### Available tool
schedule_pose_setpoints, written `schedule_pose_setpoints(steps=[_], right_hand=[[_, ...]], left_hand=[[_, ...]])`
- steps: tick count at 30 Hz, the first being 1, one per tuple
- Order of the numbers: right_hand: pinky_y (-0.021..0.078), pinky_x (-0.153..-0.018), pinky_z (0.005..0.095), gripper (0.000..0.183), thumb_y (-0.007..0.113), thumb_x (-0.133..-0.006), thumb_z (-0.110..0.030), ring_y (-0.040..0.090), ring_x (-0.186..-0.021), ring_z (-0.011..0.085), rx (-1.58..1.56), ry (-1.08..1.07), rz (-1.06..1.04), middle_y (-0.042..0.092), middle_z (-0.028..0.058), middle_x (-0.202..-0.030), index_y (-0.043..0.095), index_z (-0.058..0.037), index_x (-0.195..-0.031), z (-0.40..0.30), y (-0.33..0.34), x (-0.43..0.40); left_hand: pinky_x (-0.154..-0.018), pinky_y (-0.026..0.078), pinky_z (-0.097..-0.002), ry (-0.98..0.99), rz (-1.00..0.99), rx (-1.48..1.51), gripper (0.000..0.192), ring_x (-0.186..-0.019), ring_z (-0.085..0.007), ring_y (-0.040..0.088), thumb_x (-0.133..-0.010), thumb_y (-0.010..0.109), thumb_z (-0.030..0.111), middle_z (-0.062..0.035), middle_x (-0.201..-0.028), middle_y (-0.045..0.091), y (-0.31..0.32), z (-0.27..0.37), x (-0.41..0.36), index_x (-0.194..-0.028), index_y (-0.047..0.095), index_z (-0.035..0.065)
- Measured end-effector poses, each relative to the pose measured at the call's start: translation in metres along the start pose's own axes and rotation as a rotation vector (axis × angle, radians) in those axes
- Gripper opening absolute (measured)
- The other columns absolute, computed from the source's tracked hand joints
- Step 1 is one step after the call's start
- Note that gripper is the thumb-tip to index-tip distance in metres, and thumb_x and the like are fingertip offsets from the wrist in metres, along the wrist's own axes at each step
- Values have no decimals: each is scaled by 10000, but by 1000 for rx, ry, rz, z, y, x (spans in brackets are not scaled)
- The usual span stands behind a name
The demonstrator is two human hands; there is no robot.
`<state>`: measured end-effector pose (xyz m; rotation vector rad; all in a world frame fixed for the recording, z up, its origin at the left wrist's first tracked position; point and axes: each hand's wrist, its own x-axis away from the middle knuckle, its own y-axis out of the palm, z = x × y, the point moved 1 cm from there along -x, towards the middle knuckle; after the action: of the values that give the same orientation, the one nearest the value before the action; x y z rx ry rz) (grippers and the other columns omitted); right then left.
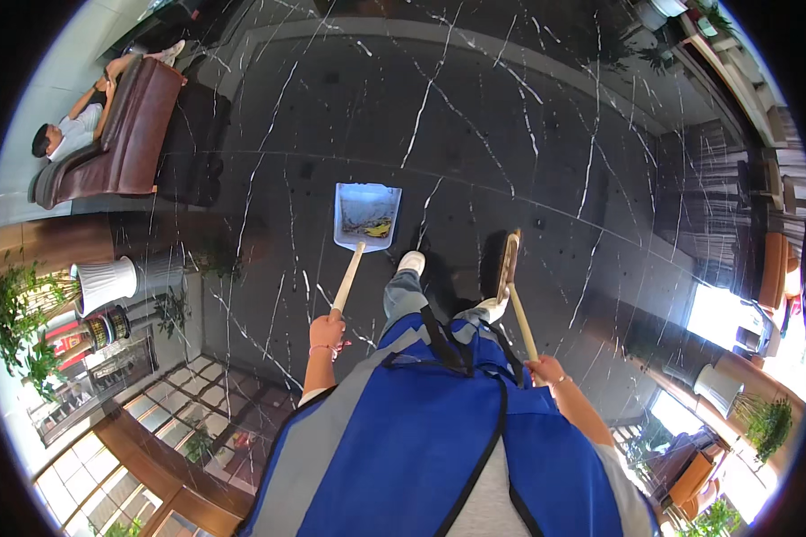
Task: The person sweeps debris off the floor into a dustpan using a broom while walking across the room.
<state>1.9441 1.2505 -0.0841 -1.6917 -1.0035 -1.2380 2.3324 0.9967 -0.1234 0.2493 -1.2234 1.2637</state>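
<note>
My left hand [327, 332] is closed around the pale handle of a light blue dustpan [367, 201]. The pan is low over or on the dark floor ahead of my feet; I cannot tell if it touches. Yellow leaves [379, 228] and dark bits lie in it. At my right side, my right hand [546, 370] grips the pale wooden handle of a broom [509, 265]. Its narrow head is beside my right shoe [489, 309], and its bristles are hard to make out. My left shoe [412, 262] is just behind the pan's right edge.
Glossy black marble floor [376, 101] with white veins reflects the room. A person sits in a brown leather armchair [141, 127] at upper left. A white planter [107, 285] stands on the left, another planter [717, 389] on the right. Orange-brown chairs [772, 268] are at far right.
</note>
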Motion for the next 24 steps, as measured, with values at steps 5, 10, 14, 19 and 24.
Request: schedule_pose_setpoints(steps=[5, 10, 14, 19, 24], right_hand=[[374, -342, 254, 125, 510, -741, -97, 450, -390, 132, 96, -63, -125, 456, 51, -505, 442, -30, -661, -78, 72, -6], [376, -357, 242, 129, 508, -755, -138, 423, -389, 106, 40, -7, -367, 423, 23, -535, 414, -52, -775, -152, 142, -7], [398, -399, 259, 173, 506, -741, -202, 470, -406, 131, 437, -46, -288, 458, 39, -497, 465, -38, -708, -190, 197, -24], [426, -506, 302, 370, 468, -731, -276, 525, -426, 171, 900, -378, -279, 506, 88, -440, 521, -5, -485, -224, 254, -64], [433, -530, 287, 382, 475, -737, -293, 531, -428, 163, 854, -350, -293, 535, 72, -482, 537, -14, -484, -228, 282, -91]], left_hand=[[-261, 237, -243, -151, -7, 243, 137, -294, -101, 340, -645, 468, 108, -21, -423, 367, -59, -17, -15, -565, 436, 0], [-263, 228, -248, -251, 75, 287, 188, -288, -93, 323, -653, 485, 143, -12, -415, 356, -98, -53, -20, -525, 427, 18], [-271, 206, -231, -399, 82, 456, 208, -289, -95, 307, -649, 475, 167, -10, -421, 355, -118, -85, -16, -503, 422, 30], [-277, 219, -240, -447, 122, 375, 197, -300, -99, 310, -629, 482, 149, -10, -422, 342, -134, -97, -11, -497, 407, 24], [-277, 212, -234, -495, 161, 385, 174, -305, -94, 313, -615, 500, 118, -5, -426, 341, -145, -96, 1, -500, 402, 32]])
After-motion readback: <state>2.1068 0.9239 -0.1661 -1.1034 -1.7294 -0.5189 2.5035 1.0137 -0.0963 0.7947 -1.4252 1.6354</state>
